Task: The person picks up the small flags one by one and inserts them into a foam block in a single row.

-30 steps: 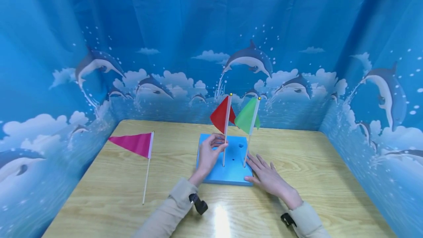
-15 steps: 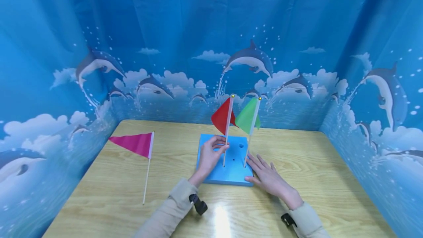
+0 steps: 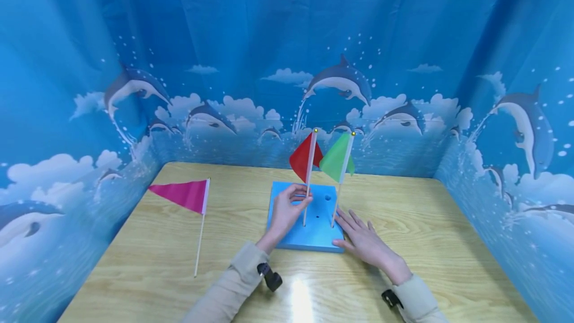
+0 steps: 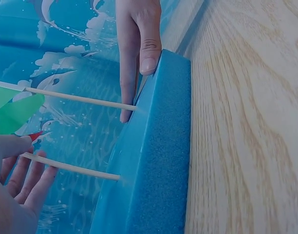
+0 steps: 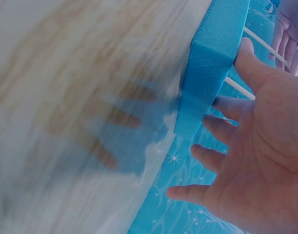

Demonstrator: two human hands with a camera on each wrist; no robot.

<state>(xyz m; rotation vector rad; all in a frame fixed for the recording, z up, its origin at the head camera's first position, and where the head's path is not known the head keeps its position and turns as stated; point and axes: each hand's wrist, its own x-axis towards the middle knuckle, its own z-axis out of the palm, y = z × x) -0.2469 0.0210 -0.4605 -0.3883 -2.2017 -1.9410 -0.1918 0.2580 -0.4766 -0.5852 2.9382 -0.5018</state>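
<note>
Probably light, its stick [image 4: 81,169] stiff but snappable, the red flag [image 3: 302,160] stood in the blue block [image 3: 291,237], best taken mid-stick, where the left hand's [image 3: 284,212] thumb and fingers pinched it. The right hand [image 3: 365,243], fingers spread straight, touched the block's edge. Flags numbered three, counting the green flag [image 3: 334,160] and pink flag [image 3: 186,196]; blocks, one.

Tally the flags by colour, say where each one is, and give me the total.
Red flag: 1, upright at the blue block, its stick held by the left hand
Green flag: 1, upright at the blue block
Pink flag: 1, lying on the table
Total: 3
</note>
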